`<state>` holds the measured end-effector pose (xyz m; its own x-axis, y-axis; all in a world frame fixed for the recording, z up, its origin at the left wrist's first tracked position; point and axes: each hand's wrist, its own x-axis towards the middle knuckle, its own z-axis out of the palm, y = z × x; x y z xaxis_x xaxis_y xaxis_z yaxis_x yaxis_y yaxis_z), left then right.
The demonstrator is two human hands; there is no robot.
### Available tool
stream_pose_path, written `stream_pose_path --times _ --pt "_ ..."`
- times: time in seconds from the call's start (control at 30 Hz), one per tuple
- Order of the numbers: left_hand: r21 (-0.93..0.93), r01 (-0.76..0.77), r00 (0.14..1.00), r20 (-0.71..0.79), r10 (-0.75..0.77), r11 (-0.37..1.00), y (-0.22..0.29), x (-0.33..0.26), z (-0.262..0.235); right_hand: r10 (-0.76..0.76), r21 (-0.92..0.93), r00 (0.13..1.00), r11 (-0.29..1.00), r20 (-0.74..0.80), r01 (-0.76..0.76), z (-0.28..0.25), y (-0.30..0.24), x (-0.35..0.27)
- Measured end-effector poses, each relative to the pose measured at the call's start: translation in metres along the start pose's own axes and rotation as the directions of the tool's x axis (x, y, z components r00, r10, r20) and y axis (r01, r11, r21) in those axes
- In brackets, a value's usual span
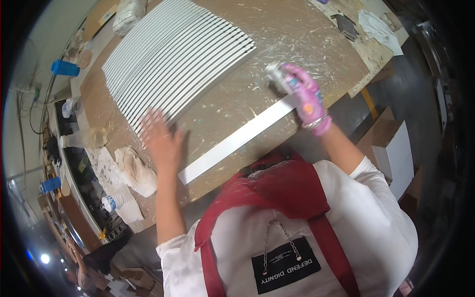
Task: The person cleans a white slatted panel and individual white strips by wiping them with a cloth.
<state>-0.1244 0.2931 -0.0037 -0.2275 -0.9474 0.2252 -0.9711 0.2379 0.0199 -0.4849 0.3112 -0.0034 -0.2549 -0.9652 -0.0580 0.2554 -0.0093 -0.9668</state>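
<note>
My bare left hand (162, 141) is spread over the near left ends of a row of white strips (173, 59), its fingers slightly blurred. The strips lie side by side on the brown tabletop, with dark gaps between them. One separate white strip (237, 140) lies flat along the table's near edge. At its right end is my right hand (308, 99), in a pink patterned glove. Its fingers close round a whitish-grey wad (277, 76), blurred by motion; the material cannot be made out.
Left of the strips are a crumpled cloth (133, 171), a clear bottle (86, 137) and a blue cup (65, 68). A wrapped roll (129, 16) stands at the far left. White cloth (378, 30) lies at the far right corner. Cardboard boxes (388, 148) stand right of the table.
</note>
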Motion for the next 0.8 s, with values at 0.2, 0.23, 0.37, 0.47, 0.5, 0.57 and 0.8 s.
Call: stream_pose_path --times 0.2,0.23,0.37,0.47,0.5,0.57,0.8 --pt "0.028 -0.084 0.978 0.191 0.077 0.996 0.026 -0.009 0.02 0.122 0.182 0.943 0.981 -0.308 -0.067 -0.085 -0.022 0.027" --pt "0.056 -0.101 0.98 0.176 0.09 0.993 0.025 -0.01 0.021 0.171 0.259 0.933 0.962 -0.317 -0.089 -0.09 -0.022 0.026" --pt "-0.123 -0.136 0.989 0.045 0.143 0.983 0.02 0.005 0.022 0.256 0.396 0.938 0.906 -0.234 -0.148 -0.094 0.002 0.02" --pt "-0.152 -0.188 0.977 0.076 0.201 0.97 0.025 0.014 0.025 0.264 0.368 0.941 0.914 -0.214 -0.172 -0.082 0.004 0.02" --pt "-0.164 -0.231 0.969 0.046 0.241 0.959 0.028 0.018 0.025 0.262 0.371 0.941 0.913 -0.214 -0.17 -0.083 0.004 0.022" --pt "-0.158 -0.231 0.97 0.038 0.24 0.96 0.031 0.023 0.031 0.266 0.342 0.935 0.923 -0.234 -0.177 -0.086 0.003 0.027" --pt "-0.376 -0.185 0.968 0.092 0.235 0.908 0.054 0.012 -0.012 0.222 0.335 0.937 0.934 -0.268 -0.126 -0.103 -0.006 0.02"
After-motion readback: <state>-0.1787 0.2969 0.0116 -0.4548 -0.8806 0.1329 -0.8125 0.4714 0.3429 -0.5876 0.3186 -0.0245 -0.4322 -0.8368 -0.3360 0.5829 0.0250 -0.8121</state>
